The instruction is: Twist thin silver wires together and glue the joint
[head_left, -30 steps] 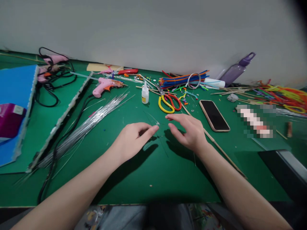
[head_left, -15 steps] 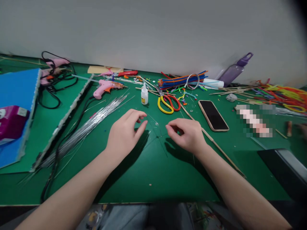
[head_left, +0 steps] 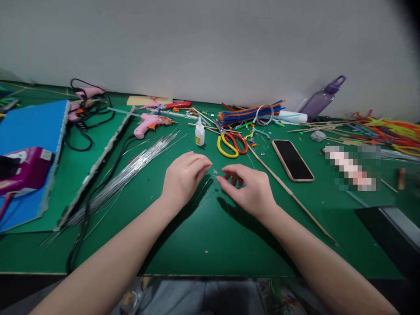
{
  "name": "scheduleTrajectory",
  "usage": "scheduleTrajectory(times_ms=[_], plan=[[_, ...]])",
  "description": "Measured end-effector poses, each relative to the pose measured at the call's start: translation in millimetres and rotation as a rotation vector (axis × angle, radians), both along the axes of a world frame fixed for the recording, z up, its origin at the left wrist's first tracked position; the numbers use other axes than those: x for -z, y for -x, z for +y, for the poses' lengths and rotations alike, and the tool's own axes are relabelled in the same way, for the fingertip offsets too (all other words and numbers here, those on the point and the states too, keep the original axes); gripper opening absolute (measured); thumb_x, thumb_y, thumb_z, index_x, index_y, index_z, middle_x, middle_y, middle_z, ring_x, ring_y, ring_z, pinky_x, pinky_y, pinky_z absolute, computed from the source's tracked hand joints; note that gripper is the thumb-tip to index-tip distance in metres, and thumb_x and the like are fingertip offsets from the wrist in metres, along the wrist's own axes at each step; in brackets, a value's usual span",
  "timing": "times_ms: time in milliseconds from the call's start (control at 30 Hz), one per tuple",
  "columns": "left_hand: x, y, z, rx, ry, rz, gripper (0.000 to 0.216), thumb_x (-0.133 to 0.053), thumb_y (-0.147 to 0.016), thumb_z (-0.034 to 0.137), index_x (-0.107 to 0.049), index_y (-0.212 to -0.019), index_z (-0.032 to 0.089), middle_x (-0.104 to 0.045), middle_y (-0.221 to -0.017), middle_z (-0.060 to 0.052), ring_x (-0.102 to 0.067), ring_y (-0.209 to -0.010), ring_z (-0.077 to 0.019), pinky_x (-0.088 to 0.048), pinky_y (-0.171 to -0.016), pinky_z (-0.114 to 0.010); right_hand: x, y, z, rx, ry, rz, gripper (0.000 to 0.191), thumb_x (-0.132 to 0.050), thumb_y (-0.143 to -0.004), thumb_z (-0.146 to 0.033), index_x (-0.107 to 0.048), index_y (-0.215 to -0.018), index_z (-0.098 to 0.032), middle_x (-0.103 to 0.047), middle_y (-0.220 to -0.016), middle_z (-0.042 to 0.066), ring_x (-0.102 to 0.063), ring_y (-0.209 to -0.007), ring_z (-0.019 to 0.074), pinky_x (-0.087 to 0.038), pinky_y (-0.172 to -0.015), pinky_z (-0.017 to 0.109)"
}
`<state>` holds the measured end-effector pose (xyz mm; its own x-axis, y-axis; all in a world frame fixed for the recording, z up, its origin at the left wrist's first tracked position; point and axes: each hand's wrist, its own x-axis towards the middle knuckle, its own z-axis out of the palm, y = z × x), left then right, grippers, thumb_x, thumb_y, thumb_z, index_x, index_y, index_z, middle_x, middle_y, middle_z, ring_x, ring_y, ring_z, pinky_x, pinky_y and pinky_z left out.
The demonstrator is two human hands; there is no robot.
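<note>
Over the middle of the green table, my left hand (head_left: pixel 187 177) pinches a thin clear-looking wire (head_left: pixel 215 171) between thumb and fingertips. A small glossy knot or lump shows on the wire, too fine to make out fully. Just right of it, my right hand (head_left: pixel 247 186) is curved with thumb and index finger apart, close to the wire but with nothing visible in its grasp. Beyond my hands stand a small white glue bottle (head_left: pixel 200 134) and scissors (head_left: pixel 228 145) with yellow and red handles.
A bundle of silvery wires (head_left: pixel 131 170) and a pink glue gun (head_left: pixel 149 124) lie left. At right are a phone (head_left: pixel 292 160), a wooden stick (head_left: pixel 290 192) and a dark flat case (head_left: pixel 387 232). Pipe cleaners (head_left: pixel 251 113) and a purple bottle (head_left: pixel 320 103) line the wall.
My hands have come closer together over the wire. My left fingers have closed into a pinch, while my right thumb and index finger have parted. The view has shifted slightly left.
</note>
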<state>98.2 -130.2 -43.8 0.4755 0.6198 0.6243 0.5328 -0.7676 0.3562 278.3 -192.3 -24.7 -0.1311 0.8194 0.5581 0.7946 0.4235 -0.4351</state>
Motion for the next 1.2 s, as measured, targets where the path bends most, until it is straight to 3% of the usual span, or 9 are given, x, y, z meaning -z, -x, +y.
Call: scheduleTrajectory(times_ms=[233, 467, 700, 1000, 1200], plan=[[-3.9, 2, -3, -0.013, -0.095, 0.067, 0.013, -0.052, -0.090, 0.020, -0.064, -0.091, 0.020, -0.072, -0.096, -0.002, -0.066, -0.089, -0.0143, -0.042, -0.100, -0.037, 5.1, 6, -2, 0.013, 0.000, -0.024, 0.015, -0.060, -0.085, -0.028, -0.065, -0.096, -0.018, -0.072, -0.072, -0.003, -0.064, -0.055, 0.0079, -0.047, -0.056, 0.019], [-11.3, 0, -11, -0.005, -0.227, 0.031, 0.012, -0.054, -0.087, 0.016, -0.064, -0.093, 0.020, -0.073, -0.099, -0.002, -0.067, -0.092, -0.0145, -0.041, -0.102, -0.038, -0.1, 7, -10, 0.017, -0.168, -0.139, 0.012, -0.057, -0.086, -0.020, -0.064, -0.095, -0.018, -0.073, -0.078, -0.001, -0.066, -0.060, 0.0088, -0.047, -0.056, 0.021], [-15.9, 0, -16, 0.021, -0.281, 0.027, 0.013, -0.057, -0.085, 0.014, -0.063, -0.095, 0.020, -0.072, -0.096, -0.003, -0.067, -0.092, -0.0148, -0.042, -0.102, -0.038, -13.8, 2, -14, 0.014, -0.405, -0.397, 0.008, -0.061, -0.084, -0.016, -0.062, -0.091, -0.016, -0.072, -0.072, 0.001, -0.065, -0.060, 0.0117, -0.046, -0.056, 0.026], [-23.0, 1, -21, 0.000, -0.329, -0.022, 0.015, -0.062, -0.081, 0.012, -0.062, -0.094, 0.020, -0.073, -0.089, -0.001, -0.066, -0.078, -0.0138, -0.044, -0.093, -0.038, -25.8, -2, -20, 0.027, -0.533, -0.555, 0.020, -0.065, -0.081, -0.013, -0.063, -0.101, -0.014, -0.074, -0.084, 0.004, -0.064, -0.068, 0.0156, -0.045, -0.057, 0.031], [-19.6, 0, -23, 0.014, -0.296, -0.046, 0.012, -0.062, -0.082, 0.014, -0.063, -0.093, 0.021, -0.072, -0.087, -0.002, -0.064, -0.077, -0.0157, -0.047, -0.083, -0.035, -25.8, -6, -15, 0.089, -0.525, -0.588, 0.011, -0.063, -0.082, -0.016, -0.064, -0.093, -0.019, -0.071, -0.079, 0.002, -0.059, -0.071, 0.0168, -0.044, -0.059, 0.033]])
